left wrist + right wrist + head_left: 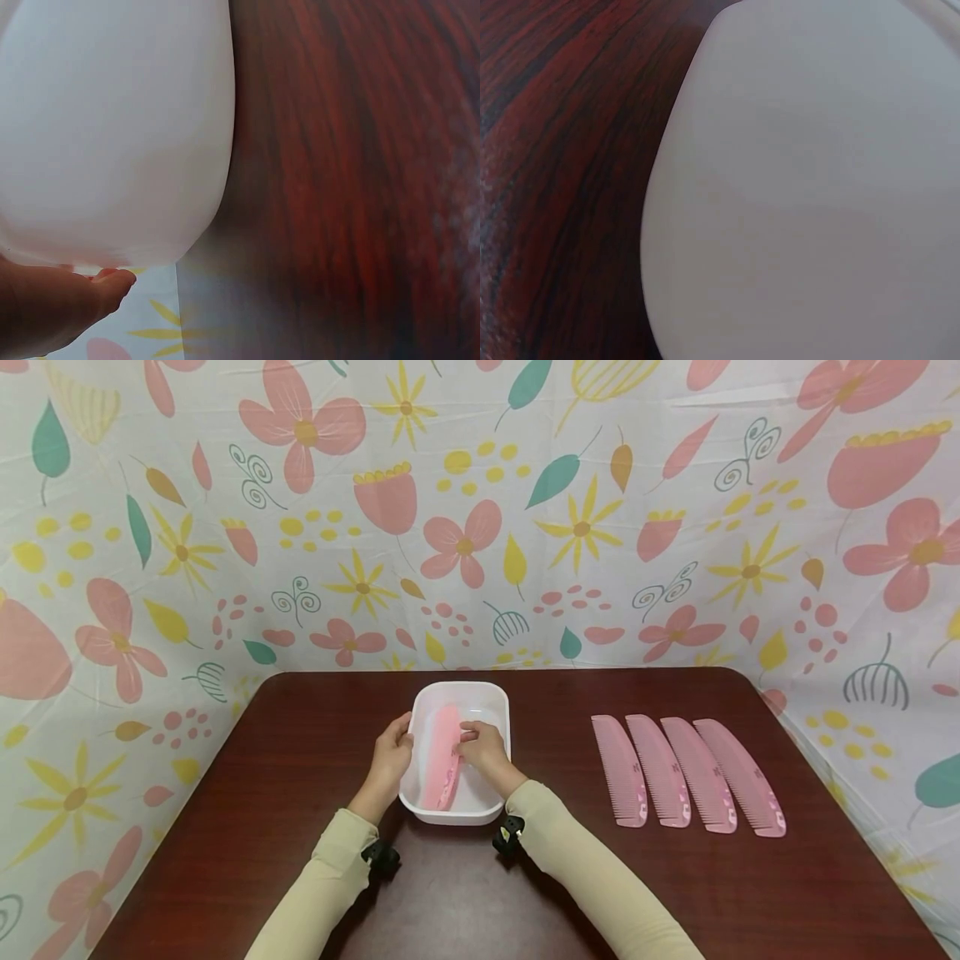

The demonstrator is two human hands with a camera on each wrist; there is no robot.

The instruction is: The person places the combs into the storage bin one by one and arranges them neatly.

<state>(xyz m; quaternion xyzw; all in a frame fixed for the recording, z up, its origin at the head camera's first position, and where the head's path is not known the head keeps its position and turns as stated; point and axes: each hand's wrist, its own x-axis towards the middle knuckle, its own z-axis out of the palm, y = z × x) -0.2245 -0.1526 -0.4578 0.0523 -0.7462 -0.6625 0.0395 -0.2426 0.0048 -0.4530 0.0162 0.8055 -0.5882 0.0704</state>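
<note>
A white plastic tub sits on the table with a pink comb lengthwise inside its left half. At the tub's left side, my left hand grips the rim; in the left wrist view the fingers show at the edge of the tub's wall. My right hand reaches over the right rim and pinches the comb by its right edge, near the middle. The right wrist view is mostly filled by the tub's outer wall, which hides the right hand there.
Several more pink combs lie side by side in a slanted row to the right on the dark red-brown wooden table. Behind the table hangs a white cloth printed with flowers and leaves. A small black wrist camera sits by the right cuff.
</note>
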